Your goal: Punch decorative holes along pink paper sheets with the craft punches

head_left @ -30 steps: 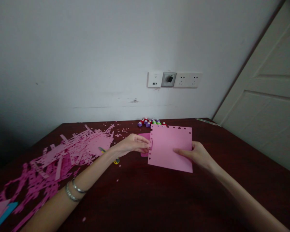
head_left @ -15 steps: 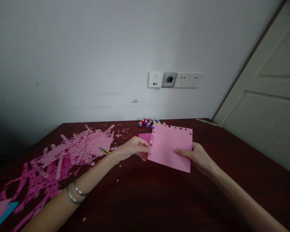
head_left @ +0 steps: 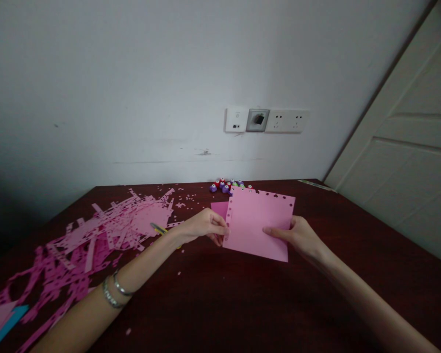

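A pink sheet of paper (head_left: pixel 259 220) is held up over the dark table, slightly tilted. Small shaped holes run along its top and left edges. My left hand (head_left: pixel 209 226) pinches the lower left edge between thumb and fingers. On the opposite side, my right hand (head_left: pixel 297 236) grips the sheet, thumb lying on the front and fingers hidden behind. A darker pink paper (head_left: pixel 219 209) shows partly behind the sheet. Close by my left forearm lies a yellow cutting tool with a grey tip (head_left: pixel 158 227), partly covered by the arm.
Pink punched strips and scraps (head_left: pixel 110 235) are heaped on the left of the table (head_left: pixel 213 304). Small purple, red and green pieces with white tops (head_left: pixel 224 186) cluster by the wall. Pink and blue papers (head_left: pixel 7 321) lie at the lower left, a ruler-like strip (head_left: pixel 318 186) at the back right.
The sheet has turned slightly in my hands, and its punched left edge, which looked bent like a strip, now lies flatter. Both hands keep their hold.
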Available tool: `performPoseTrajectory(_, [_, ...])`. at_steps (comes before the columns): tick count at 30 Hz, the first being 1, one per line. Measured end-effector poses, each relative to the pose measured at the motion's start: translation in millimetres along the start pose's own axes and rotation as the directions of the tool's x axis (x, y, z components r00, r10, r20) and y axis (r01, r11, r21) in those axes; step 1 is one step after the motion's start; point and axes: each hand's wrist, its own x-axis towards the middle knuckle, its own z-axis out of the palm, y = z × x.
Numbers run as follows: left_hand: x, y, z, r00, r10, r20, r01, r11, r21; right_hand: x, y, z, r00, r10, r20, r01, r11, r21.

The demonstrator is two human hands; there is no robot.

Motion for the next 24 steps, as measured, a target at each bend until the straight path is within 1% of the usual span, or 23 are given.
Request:
performPoseTrajectory(6, [-1, 1, 0.9, 1.000, -0.001, 0.018, 0.001, 1.000, -0.011, -2, -1, 1, 1.000, 0.007, 0.001, -0.007, 0.999, -0.053])
performPoseTrajectory(9, [-2, 1, 0.1, 0.999, -0.024, 0.034, 0.024, 1.000, 0.000, 0, -1, -1, 1.000, 0.005, 0.005, -0.005, 0.996, -0.088])
performPoseTrajectory(11, [-3, 1, -4.2, 0.996, -0.057, 0.062, 0.056, 0.998, 0.011, 1, -1, -4, 1.000, 0.004, 0.018, -0.001, 0.991, -0.131])
performPoseTrajectory(13, [-3, 2, -12.4, 0.996, -0.050, 0.070, 0.049, 0.999, 0.019, 2, -1, -8, 0.998, 0.011, 0.054, -0.001, 0.984, -0.179])
performPoseTrajectory(14, [-3, 2, -17.3, 0.999, -0.020, 0.037, 0.019, 1.000, 0.016, 2, -1, -9, 0.996, 0.020, 0.087, -0.002, 0.980, -0.199])
performPoseTrajectory(15, [-3, 4, -21.9, 0.999, 0.029, -0.030, -0.028, 0.999, 0.020, 1, -2, -9, 0.991, 0.030, 0.132, -0.002, 0.977, -0.212])
performPoseTrajectory(16, [-2, 6, -25.7, 0.989, 0.088, -0.122, -0.084, 0.996, 0.038, 0, -3, -9, 0.981, 0.039, 0.189, 0.003, 0.975, -0.221])
performPoseTrajectory(17, [-1, 9, -27.8, 0.966, 0.148, -0.213, -0.135, 0.988, 0.072, -1, -4, -7, 0.966, 0.046, 0.255, 0.013, 0.975, -0.224])
performPoseTrajectory(18, [-1, 12, -27.9, 0.939, 0.199, -0.282, -0.174, 0.978, 0.112, -3, -6, -5, 0.944, 0.053, 0.325, 0.023, 0.974, -0.226])
performPoseTrajectory(19, [0, 16, -25.7, 0.921, 0.235, -0.311, -0.196, 0.969, 0.152, -5, -7, -2, 0.919, 0.059, 0.390, 0.035, 0.972, -0.231])
performPoseTrajectory(20, [1, 20, -21.2, 0.919, 0.256, -0.299, -0.209, 0.961, 0.182, -6, -9, 1, 0.894, 0.067, 0.444, 0.047, 0.969, -0.241])
performPoseTrajectory(21, [2, 25, -15.0, 0.929, 0.265, -0.257, -0.218, 0.955, 0.200, -7, -12, 3, 0.872, 0.075, 0.483, 0.059, 0.965, -0.257])
performPoseTrajectory(23, [4, 34, 0.1, 0.954, 0.264, -0.144, -0.228, 0.948, 0.222, -8, -18, 8, 0.844, 0.082, 0.529, 0.092, 0.951, -0.294])
performPoseTrajectory(24, [5, 38, 7.4, 0.958, 0.263, -0.110, -0.232, 0.943, 0.240, -9, -22, 10, 0.834, 0.077, 0.547, 0.118, 0.943, -0.311])
